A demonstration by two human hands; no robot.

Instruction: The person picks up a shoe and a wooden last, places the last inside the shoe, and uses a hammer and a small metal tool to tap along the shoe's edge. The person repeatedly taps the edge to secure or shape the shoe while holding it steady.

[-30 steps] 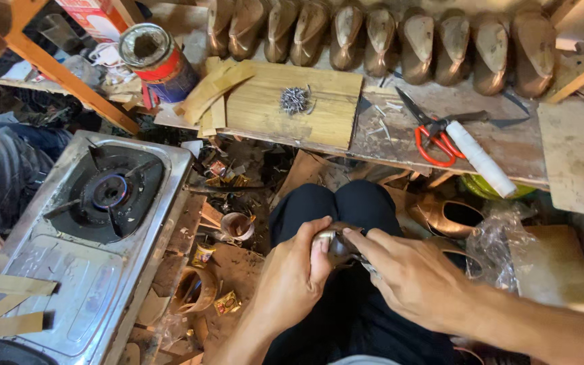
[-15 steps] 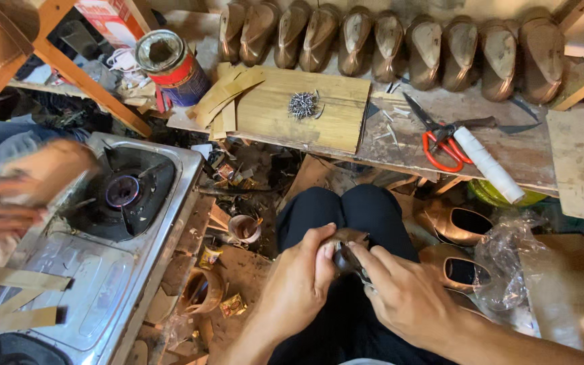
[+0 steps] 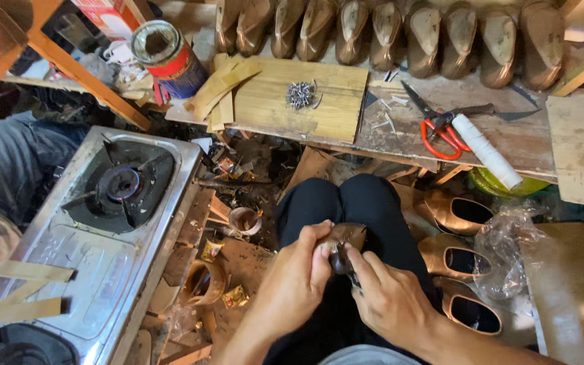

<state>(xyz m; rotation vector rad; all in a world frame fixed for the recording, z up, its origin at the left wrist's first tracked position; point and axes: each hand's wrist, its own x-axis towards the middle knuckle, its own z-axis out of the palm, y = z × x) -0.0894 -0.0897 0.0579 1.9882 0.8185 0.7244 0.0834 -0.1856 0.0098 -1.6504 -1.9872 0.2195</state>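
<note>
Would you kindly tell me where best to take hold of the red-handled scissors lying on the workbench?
Probably by the red loops of the scissors, coming from the near bench edge: the loops point that way, the blades point toward the shoe row, and the white roll lies against the right side.

A small bronze-brown shoe piece (image 3: 343, 236), leathery and slightly glossy, sat low in the middle of the view above the dark-trousered knees, well short of the bench. It was tilted, with its folded upper edge showing and its lower part hidden behind fingers. A slim dark metal tool (image 3: 343, 262) lay pressed against its underside, pointing down and to the right; only a short stretch of the tool showed, and its tip could not be made out.
</note>
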